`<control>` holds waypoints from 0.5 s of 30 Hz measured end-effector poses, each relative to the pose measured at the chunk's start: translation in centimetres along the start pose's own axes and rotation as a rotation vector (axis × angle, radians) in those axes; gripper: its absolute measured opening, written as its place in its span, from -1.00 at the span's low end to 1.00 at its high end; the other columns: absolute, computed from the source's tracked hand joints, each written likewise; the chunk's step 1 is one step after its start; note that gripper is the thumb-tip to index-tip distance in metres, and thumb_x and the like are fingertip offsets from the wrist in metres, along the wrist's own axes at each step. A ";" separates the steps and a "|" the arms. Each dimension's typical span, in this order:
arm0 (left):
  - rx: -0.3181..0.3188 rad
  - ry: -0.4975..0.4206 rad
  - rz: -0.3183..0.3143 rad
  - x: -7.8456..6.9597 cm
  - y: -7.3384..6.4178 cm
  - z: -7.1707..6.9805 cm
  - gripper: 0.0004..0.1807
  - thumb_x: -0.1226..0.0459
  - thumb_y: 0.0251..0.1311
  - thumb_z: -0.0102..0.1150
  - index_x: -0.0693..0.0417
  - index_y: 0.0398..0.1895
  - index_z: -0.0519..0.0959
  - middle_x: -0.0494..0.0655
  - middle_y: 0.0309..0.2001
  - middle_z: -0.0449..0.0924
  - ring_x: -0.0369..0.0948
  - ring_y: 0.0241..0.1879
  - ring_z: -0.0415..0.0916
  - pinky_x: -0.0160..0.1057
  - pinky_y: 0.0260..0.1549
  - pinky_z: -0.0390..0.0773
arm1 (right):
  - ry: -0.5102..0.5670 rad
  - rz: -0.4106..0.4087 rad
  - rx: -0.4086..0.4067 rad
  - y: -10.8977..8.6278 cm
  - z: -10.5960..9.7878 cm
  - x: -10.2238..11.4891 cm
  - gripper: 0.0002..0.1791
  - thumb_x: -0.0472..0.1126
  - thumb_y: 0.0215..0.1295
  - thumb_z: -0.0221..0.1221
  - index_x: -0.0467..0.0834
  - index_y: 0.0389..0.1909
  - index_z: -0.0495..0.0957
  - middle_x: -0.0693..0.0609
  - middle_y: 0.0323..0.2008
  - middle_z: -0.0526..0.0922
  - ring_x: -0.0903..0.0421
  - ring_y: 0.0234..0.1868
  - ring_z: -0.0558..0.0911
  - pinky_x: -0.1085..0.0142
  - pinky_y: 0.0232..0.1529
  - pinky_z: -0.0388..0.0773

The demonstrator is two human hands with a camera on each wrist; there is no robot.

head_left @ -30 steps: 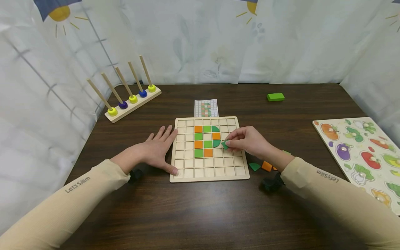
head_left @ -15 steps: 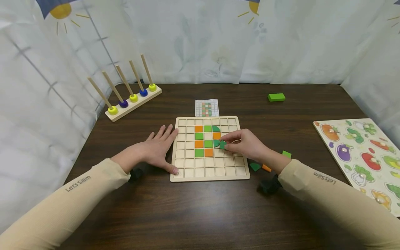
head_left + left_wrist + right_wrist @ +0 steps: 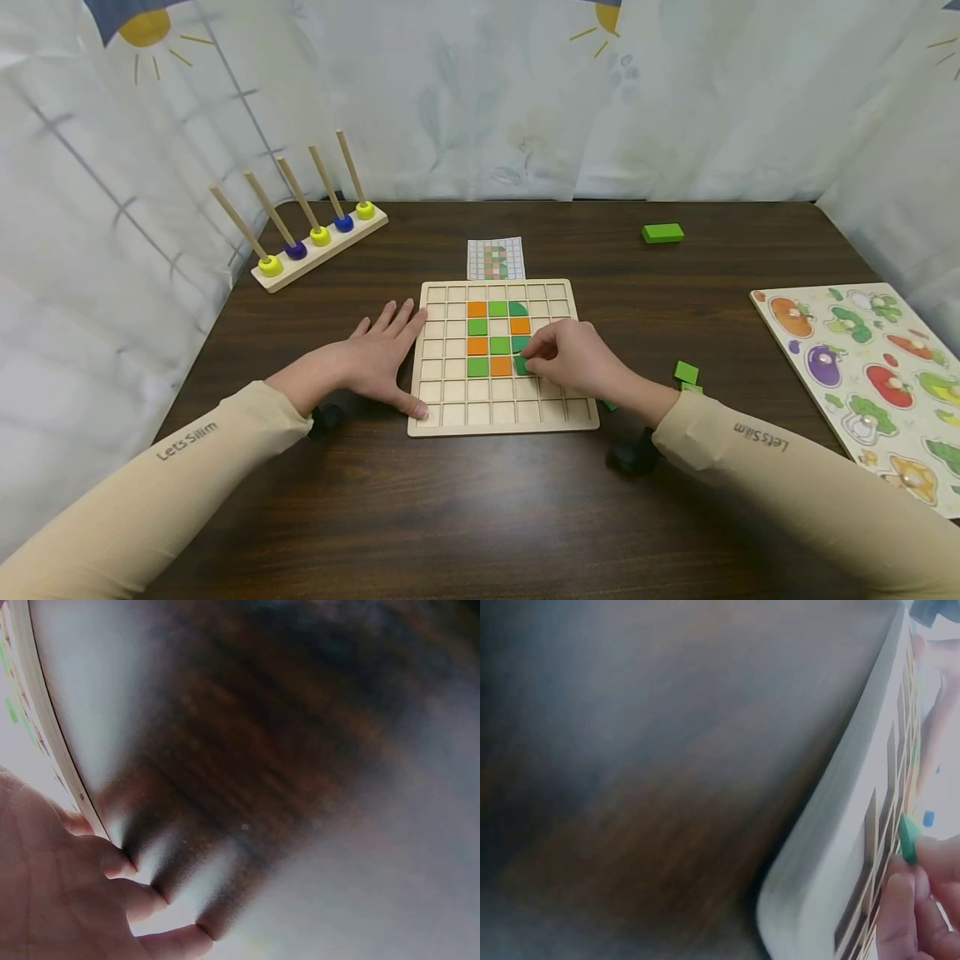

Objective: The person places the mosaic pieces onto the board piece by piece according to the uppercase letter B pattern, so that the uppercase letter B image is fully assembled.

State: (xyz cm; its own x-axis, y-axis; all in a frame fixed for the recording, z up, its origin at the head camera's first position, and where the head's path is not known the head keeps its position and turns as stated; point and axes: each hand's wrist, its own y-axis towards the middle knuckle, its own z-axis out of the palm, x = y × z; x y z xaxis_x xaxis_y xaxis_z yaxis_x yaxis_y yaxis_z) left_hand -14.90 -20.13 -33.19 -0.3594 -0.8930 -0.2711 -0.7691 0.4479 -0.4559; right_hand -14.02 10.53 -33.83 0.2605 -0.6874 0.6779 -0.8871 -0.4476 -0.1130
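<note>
A square wooden grid board (image 3: 491, 414) lies on the table, with orange, light green and dark green tiles in its middle cells. My right hand (image 3: 577, 358) pinches a dark green tile (image 3: 521, 365) between thumb and fingers, at the cell right of the lowest orange tile (image 3: 501, 366). Its pointed green corner (image 3: 907, 838) shows in the right wrist view. My left hand (image 3: 371, 362) rests spread at the board's left edge, thumb on the near left corner. In the left wrist view, the fingers (image 3: 142, 901) lie beside the board's rim (image 3: 56, 712).
Behind the board lies a printed pattern card (image 3: 496, 260). Loose green tiles (image 3: 686, 372) lie right of my right wrist. A peg stand with rings (image 3: 322, 250) stands back left, a green block (image 3: 662, 233) back right, and a vegetable puzzle board (image 3: 862, 375) at far right.
My right hand has moved left and nearer, bringing the dark green tile from right of the filled cells to the cell beside the lowest orange tile. The left hand has stayed put.
</note>
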 end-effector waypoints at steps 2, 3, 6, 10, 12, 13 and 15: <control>0.001 0.001 -0.002 0.0 0.0 0.0 0.59 -0.40 -0.13 0.43 0.21 0.65 -0.36 0.32 0.64 -0.48 0.32 0.62 -0.49 0.49 0.44 -0.21 | -0.020 0.000 -0.013 -0.1 0.1 0.3 -0.93 -0.32 0.28 0.35 -0.17 -0.27 0.78 0.04 -0.36 0.79 0.22 -0.36 0.67 0.30 -0.24 0.59; 0.002 0.003 -0.002 0.0 0.0 0.0 0.59 -0.41 -0.13 0.43 0.21 0.65 -0.36 0.32 0.64 -0.48 0.32 0.62 -0.49 0.49 0.44 -0.21 | -0.029 0.001 -0.020 -0.1 0.2 0.4 -0.94 -0.32 0.27 0.35 -0.17 -0.28 0.78 0.03 -0.36 0.79 0.22 -0.36 0.67 0.30 -0.24 0.59; 0.001 0.006 -0.003 0.0 0.1 0.0 0.59 -0.41 -0.13 0.43 0.21 0.65 -0.36 0.32 0.64 -0.48 0.33 0.62 -0.49 0.49 0.44 -0.21 | -0.051 0.008 -0.035 0.0 0.4 0.6 -0.95 -0.32 0.26 0.35 -0.18 -0.31 0.78 0.03 -0.37 0.79 0.21 -0.36 0.66 0.30 -0.24 0.60; -0.003 0.009 -0.003 0.1 0.1 0.0 0.59 -0.42 -0.14 0.43 0.21 0.65 -0.36 0.32 0.64 -0.48 0.33 0.61 -0.48 0.49 0.44 -0.20 | -0.078 0.008 -0.049 0.2 0.7 0.9 -0.96 -0.30 0.25 0.37 -0.18 -0.35 0.77 0.03 -0.40 0.77 0.20 -0.39 0.64 0.30 -0.25 0.59; -0.003 0.008 -0.003 0.1 0.1 0.0 0.59 -0.42 -0.14 0.42 0.21 0.65 -0.36 0.32 0.64 -0.48 0.33 0.61 -0.48 0.49 0.44 -0.20 | -0.094 0.007 -0.050 0.3 0.7 1.2 -0.96 -0.29 0.25 0.38 -0.17 -0.37 0.77 0.03 -0.41 0.77 0.20 -0.40 0.63 0.30 -0.25 0.60; -0.003 0.007 -0.002 0.1 0.1 0.0 0.59 -0.42 -0.14 0.42 0.21 0.65 -0.36 0.32 0.64 -0.48 0.33 0.61 -0.48 0.50 0.44 -0.20 | -0.104 0.005 -0.049 0.4 0.8 1.2 -0.96 -0.28 0.26 0.38 -0.17 -0.37 0.77 0.04 -0.42 0.76 0.20 -0.40 0.63 0.29 -0.25 0.60; -0.002 0.006 0.000 0.1 0.1 0.1 0.59 -0.42 -0.14 0.42 0.20 0.65 -0.36 0.32 0.64 -0.49 0.33 0.61 -0.49 0.50 0.44 -0.20 | -0.117 0.006 -0.048 0.4 0.8 1.3 -0.96 -0.28 0.26 0.38 -0.16 -0.37 0.77 0.04 -0.42 0.76 0.19 -0.40 0.62 0.29 -0.25 0.60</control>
State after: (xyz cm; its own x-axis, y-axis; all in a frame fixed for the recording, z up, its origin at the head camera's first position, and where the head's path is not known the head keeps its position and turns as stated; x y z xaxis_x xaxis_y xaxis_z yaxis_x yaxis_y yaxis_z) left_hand -15.01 -20.14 -33.34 -0.3621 -0.8933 -0.2661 -0.7704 0.4476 -0.4540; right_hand -13.76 8.98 -33.61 0.2957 -0.7534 0.5874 -0.9053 -0.4173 -0.0795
